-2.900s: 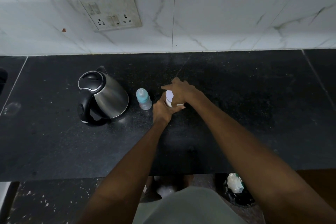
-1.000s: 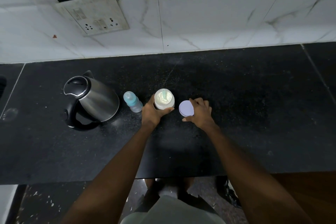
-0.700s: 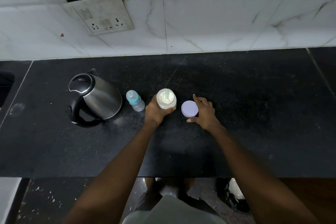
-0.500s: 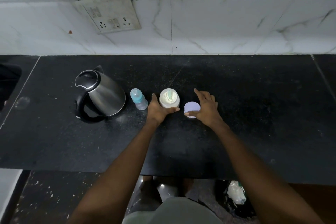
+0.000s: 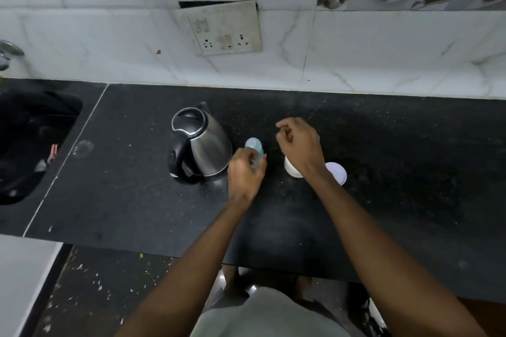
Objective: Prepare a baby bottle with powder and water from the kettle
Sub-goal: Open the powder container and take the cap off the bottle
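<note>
A steel kettle (image 5: 204, 149) with a black lid and handle stands on the black counter (image 5: 397, 172). Just right of it is the small baby bottle (image 5: 254, 146) with a pale blue cap; my left hand (image 5: 245, 175) is wrapped around its body. The white powder jar (image 5: 291, 169) stands to the right, mostly hidden under my right hand (image 5: 299, 146), which hovers above it with fingers loosely curled and nothing visible in them. The jar's pale lilac lid (image 5: 337, 172) lies flat on the counter beside the jar.
A dark sink (image 5: 30, 142) is set into the counter at the left, with a tap (image 5: 6, 53) above it. A socket plate (image 5: 223, 29) hangs on the white tiled wall. The counter's front edge runs just below my forearms.
My left hand let go of the powder jar and moved left onto the baby bottle. My right hand left the lid on the counter and rose over the jar.
</note>
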### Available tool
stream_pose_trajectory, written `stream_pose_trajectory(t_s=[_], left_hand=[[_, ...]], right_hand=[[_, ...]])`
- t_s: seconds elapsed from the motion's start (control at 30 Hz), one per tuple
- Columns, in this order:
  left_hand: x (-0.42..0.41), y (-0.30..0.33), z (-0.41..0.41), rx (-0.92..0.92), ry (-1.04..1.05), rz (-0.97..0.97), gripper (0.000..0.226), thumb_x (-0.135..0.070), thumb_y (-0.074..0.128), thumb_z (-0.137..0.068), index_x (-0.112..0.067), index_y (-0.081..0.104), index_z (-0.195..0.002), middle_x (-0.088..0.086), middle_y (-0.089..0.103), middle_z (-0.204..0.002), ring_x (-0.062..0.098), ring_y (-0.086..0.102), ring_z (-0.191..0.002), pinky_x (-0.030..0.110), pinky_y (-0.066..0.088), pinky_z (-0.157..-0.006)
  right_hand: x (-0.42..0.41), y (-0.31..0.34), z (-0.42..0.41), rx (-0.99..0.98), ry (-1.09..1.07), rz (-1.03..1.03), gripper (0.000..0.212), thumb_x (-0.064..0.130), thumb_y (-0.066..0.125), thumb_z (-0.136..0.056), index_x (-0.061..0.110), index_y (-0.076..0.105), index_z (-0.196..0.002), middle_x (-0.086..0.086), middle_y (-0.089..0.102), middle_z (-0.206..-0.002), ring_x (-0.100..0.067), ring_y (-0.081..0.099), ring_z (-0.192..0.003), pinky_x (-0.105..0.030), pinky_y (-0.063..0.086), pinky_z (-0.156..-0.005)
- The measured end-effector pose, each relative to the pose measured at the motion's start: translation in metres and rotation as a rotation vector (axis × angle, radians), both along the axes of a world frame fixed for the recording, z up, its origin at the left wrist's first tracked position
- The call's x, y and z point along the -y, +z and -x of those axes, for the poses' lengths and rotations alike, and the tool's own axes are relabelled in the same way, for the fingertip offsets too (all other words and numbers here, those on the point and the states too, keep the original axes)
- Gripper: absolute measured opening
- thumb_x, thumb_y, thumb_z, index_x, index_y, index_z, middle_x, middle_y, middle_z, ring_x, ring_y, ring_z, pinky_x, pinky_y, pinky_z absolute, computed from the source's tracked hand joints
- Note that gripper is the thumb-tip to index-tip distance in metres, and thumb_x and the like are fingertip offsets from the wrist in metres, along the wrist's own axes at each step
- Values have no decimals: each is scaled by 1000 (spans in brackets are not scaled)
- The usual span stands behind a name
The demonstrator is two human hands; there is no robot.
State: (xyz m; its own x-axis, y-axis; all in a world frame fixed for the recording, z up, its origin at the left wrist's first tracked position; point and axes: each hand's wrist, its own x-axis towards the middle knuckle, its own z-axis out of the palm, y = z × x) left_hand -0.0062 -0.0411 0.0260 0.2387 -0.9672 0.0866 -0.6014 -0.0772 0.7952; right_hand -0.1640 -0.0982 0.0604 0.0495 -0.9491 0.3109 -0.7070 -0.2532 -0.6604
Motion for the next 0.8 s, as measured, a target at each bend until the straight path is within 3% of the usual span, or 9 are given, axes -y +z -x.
stream_pose_trajectory(t_s=[0.1,0.17,0.3,0.4,0.53,0.63,0.8], left_hand=[[8,-6,-23,-10,38,-16,25,-19,80,-89,-10,64,-106,4,59,-106,20,61,-91,42,57,-84],[15,-15,-33,-28,14,-27,39,-17,83,-87,-6,61,-117,5,56,-113,20,61,-97,40,58,-88],[30,-32,-38,-89,-74,-144,69,-22,88,-77,-3,55,-133,11,58,-128,24,60,-112,39,56,-94],[35,-37,-35,-194,-161,-227,69,-29,88,-73,-10,58,-133,5,66,-124,18,66,-107,32,57,-88],[34,-42,-31,-283,-169,-246,56,-9,88,-78,-12,65,-129,2,73,-112,14,69,-97,31,58,-85],[24,-50,-35,-292,-107,-209,47,-10,86,-77,-16,71,-121,-3,76,-102,11,71,-91,33,61,-80],[-5,-60,-37,-396,-53,-185,46,-12,84,-84,-18,69,-127,-7,74,-109,3,71,-97,21,58,-82]], right_hand=[[7,3,-36,-71,83,-114,25,18,69,-93,12,70,-117,-6,67,-108,-15,64,-84,-37,57,-78],[10,3,-55,-134,139,-242,35,25,69,-94,14,65,-127,-8,63,-121,-22,66,-101,-40,56,-86],[11,0,-73,-338,142,-424,52,37,71,-89,22,59,-137,-7,52,-136,-30,50,-126,-45,51,-93],[9,-3,-77,-439,112,-465,54,37,71,-87,20,58,-137,-10,52,-132,-34,50,-123,-47,52,-89],[10,-7,-77,-459,86,-488,52,38,76,-81,14,61,-124,-14,60,-117,-35,63,-106,-42,52,-82],[7,-8,-73,-410,107,-516,45,36,77,-79,14,65,-116,-12,64,-110,-32,65,-98,-35,46,-75],[-8,-8,-80,-396,151,-562,45,36,79,-76,17,66,-114,-10,63,-112,-33,66,-100,-39,53,-81]])
